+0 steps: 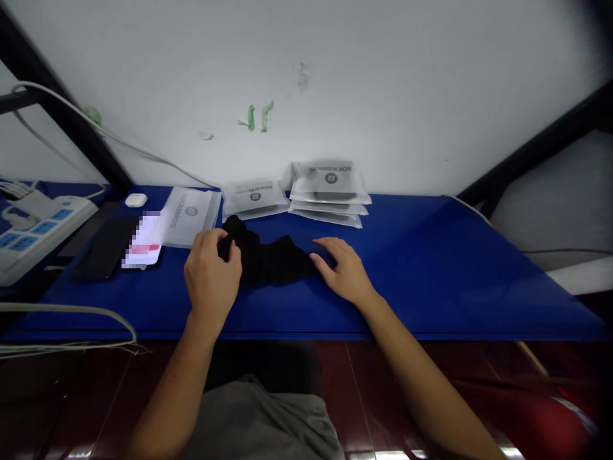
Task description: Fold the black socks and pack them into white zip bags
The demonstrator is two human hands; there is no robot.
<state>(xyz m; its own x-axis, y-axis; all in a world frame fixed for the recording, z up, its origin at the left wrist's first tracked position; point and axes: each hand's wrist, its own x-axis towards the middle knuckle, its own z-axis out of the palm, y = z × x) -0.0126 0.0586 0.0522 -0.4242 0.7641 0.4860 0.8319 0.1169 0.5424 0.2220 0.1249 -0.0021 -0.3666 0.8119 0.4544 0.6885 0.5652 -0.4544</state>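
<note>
The left edge cut off the power strip (48,236), mid-frame. Pixelation obscured part of the lit phone (149,236). The left hand (213,268) partly hid the black cloth (282,259). Lower right, a red shape (541,415) was blurred.

Black cloth (282,262), rumpled, lying on blue tabletop (431,275)

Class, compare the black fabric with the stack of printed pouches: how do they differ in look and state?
The black fabric is dark and plain, while the pouch stack is pale with printed lettering. The black fabric lies rumpled; the pouch stack is neatly layered. The left hand grips the black fabric, but no hand touches the pouch stack. Both are on the blue table.
</note>
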